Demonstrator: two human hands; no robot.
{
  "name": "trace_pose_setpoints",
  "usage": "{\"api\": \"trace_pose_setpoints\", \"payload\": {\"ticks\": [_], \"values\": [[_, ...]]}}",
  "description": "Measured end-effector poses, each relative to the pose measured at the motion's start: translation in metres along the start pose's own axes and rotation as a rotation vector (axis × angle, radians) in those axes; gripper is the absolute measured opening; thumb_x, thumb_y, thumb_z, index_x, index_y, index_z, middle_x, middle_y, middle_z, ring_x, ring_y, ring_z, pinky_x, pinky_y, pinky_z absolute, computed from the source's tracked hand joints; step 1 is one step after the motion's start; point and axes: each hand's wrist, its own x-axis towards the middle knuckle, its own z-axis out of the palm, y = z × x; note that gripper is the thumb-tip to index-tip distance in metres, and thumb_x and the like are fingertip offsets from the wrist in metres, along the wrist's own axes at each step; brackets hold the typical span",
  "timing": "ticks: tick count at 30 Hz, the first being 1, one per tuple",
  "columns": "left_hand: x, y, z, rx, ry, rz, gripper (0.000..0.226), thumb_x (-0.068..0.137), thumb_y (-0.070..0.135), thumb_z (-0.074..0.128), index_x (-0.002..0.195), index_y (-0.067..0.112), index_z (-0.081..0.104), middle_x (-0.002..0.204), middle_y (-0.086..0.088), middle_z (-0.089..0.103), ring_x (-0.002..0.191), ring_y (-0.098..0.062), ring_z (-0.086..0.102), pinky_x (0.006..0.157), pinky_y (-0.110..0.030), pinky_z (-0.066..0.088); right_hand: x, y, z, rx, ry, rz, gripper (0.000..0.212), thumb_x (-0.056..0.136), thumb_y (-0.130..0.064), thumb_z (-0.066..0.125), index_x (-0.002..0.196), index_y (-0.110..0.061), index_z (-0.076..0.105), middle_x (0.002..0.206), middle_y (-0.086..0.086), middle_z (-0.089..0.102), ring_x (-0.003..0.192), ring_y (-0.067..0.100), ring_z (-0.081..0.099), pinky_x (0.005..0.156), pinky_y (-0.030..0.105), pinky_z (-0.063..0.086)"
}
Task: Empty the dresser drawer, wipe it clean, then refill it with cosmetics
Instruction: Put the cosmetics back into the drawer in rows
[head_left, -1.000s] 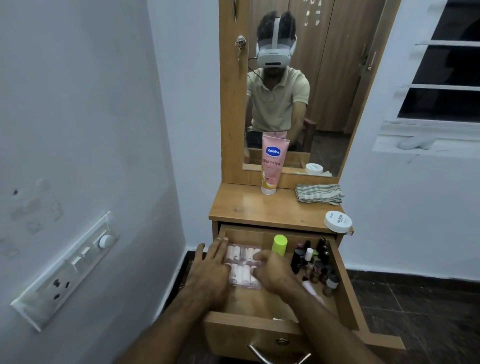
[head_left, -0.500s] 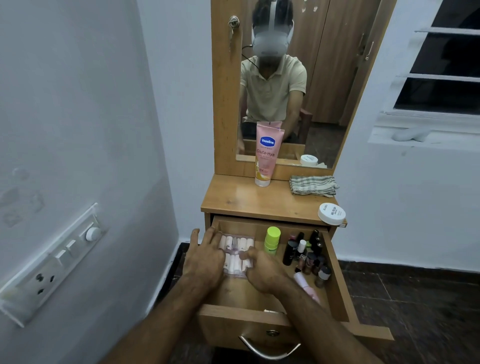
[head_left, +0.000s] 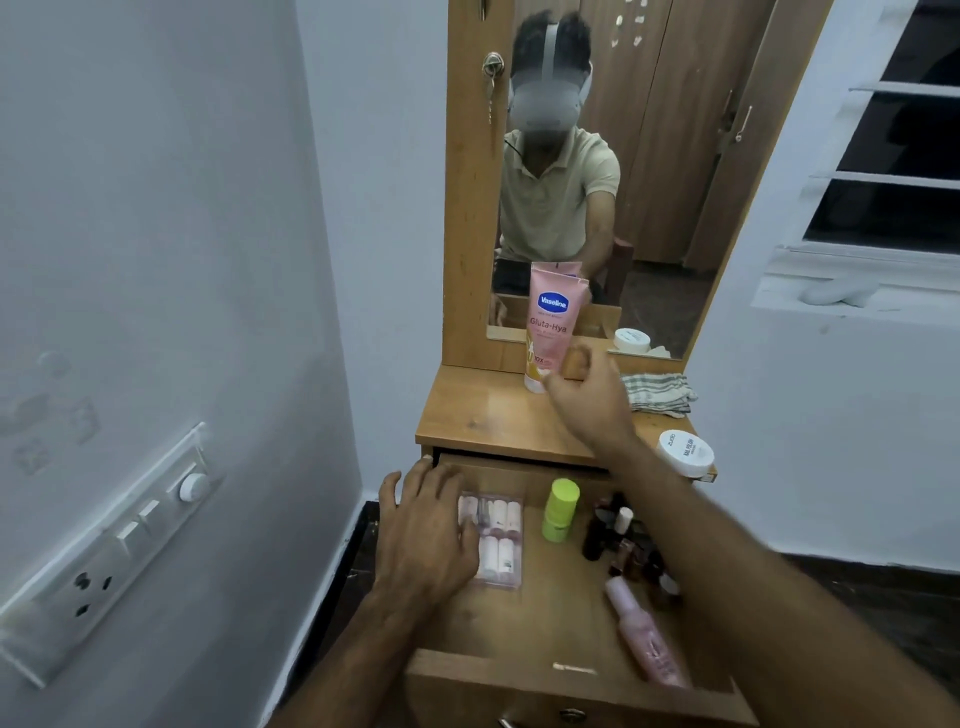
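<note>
1. The open wooden dresser drawer (head_left: 524, 618) is the landmark here; it is pulled out below the wooden dresser top (head_left: 483, 415).
2. The left hand (head_left: 428, 535) lies over the drawer's rear left part, palm down with fingers spread and nearly straight, resting on the left edge of a clear plastic case of small white and pink tubes (head_left: 496, 540). It closes around nothing.
3. The right hand (head_left: 589, 397) is raised beyond the drawer's back edge, above the dresser top. Its fingers are loosely curled and parted beside the base of a tall pink Vaseline lotion tube (head_left: 553, 325); whether they touch the tube I cannot tell.
4. That pink tube stands upright, cap down, behind the drawer against the wood-framed mirror (head_left: 597, 171).
5. Inside the drawer, a lime-green capped bottle (head_left: 560, 510) stands just right of the clear case.
6. Further right in the drawer is a cluster of small dark cosmetic bottles (head_left: 621, 540).
7. A pink spray bottle (head_left: 644, 636) lies on its side near the drawer's front right corner.
8. Behind the drawer, on the right of the dresser top, lie a folded striped cloth (head_left: 660, 392) and a round white lidded jar (head_left: 684, 453).
</note>
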Motion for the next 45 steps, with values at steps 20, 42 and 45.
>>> {"api": "trace_pose_setpoints", "payload": {"ticks": [20,42,45], "values": [[0.002,-0.001,-0.004,-0.35,0.241,-0.187,0.035,0.093,0.029,0.049,0.126,0.026,0.061,0.117,0.009,0.069,0.115,-0.014,0.058,0.103,-0.04,0.032,-0.018,-0.007,0.021,0.24,-0.336,0.083,0.03,0.093,-0.022,0.073,0.121,-0.019,0.063,0.113,-0.007,0.071,0.098,0.009,0.068,0.073,0.023,0.052],[-0.022,-0.001,-0.028,-0.115,-0.337,-0.195,0.044,0.089,0.033,0.065,0.132,0.034,0.063,0.154,0.001,0.04,0.14,-0.025,0.033,0.116,-0.046,0.03,-0.145,0.049,0.039,0.129,-0.838,0.544,0.016,0.095,-0.026,0.072,0.094,-0.013,0.062,0.102,0.02,0.076,0.074,0.022,0.073,0.067,0.029,0.063],[-0.022,-0.001,-0.025,-0.111,-0.323,-0.186,0.044,0.088,0.03,0.065,0.132,0.034,0.062,0.156,0.001,0.038,0.143,-0.024,0.031,0.116,-0.045,0.028,-0.143,0.05,0.041,0.106,-0.87,0.537,0.019,0.095,-0.028,0.071,0.091,-0.017,0.057,0.095,0.015,0.075,0.073,0.022,0.073,0.07,0.031,0.062]]}}
